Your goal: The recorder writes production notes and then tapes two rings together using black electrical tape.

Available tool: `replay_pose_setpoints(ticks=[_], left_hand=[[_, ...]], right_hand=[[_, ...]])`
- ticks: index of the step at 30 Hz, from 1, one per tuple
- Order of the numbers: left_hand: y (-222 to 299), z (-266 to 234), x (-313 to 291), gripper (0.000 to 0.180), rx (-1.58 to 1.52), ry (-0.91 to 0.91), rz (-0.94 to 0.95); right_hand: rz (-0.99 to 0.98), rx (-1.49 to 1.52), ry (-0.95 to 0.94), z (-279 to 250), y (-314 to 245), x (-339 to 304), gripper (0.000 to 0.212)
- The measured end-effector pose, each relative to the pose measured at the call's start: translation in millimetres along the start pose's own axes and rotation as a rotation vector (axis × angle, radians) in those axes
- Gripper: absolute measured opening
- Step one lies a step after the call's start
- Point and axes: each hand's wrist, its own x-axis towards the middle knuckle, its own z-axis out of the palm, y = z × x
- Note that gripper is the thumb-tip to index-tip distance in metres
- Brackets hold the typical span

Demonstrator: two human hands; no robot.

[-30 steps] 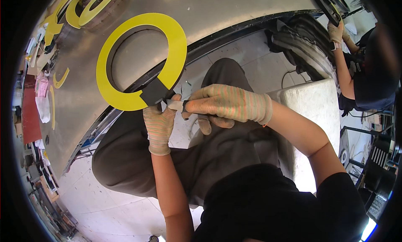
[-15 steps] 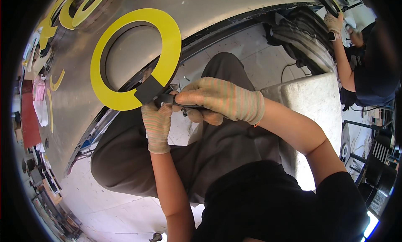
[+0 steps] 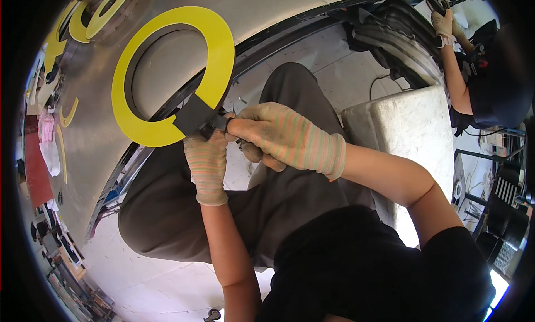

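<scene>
A large ring with a flat yellow face [image 3: 123, 88] and dark side walls rests partly over the metal table's edge. A square black patch [image 3: 193, 115] covers the ring's lower right part. My left hand [image 3: 205, 160], in a striped knit glove, grips the ring from below at this patch, its fingers partly hidden behind the ring. My right hand [image 3: 292, 137], gloved alike, is closed around a small black tool [image 3: 218, 123]. The tool's tip touches or overlaps the patch's lower right edge. Its kind is hidden by my fingers.
On the metal table [image 3: 95, 105] lie more yellow-faced shapes [image 3: 110, 11] and thin curved yellow strips [image 3: 69, 113]. A white block [image 3: 412, 121] stands right of my knee, beside striped dark cloth [image 3: 398, 40]. At the upper right, a co-worker's gloved hand [image 3: 442, 24] holds a dark piece.
The black tool's tip has moved left and up against the patch, with my right hand following slightly. The ring appears a little further left and higher in view.
</scene>
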Motion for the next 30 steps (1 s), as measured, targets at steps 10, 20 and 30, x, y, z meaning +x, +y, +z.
replay_pose_setpoints(ticks=[10, 20, 30], left_hand=[[5.4, 1.1, -4.2, 0.040, 0.019, -0.022, -0.110], [0.7, 4.1, -11.7, 0.038, -0.133, -0.048, -0.019], [-13.3, 11.6, -13.5, 0.048, 0.651, -0.020, -0.015]], right_hand=[[0.108, 0.041, 0.042, 7.3, -7.8, -27.1, 0.033], [0.120, -0.019, 0.053, 2.0, -9.2, -22.2, 0.031], [-0.886, -0.907, 0.351, -24.3, 32.1, 22.4, 0.022]])
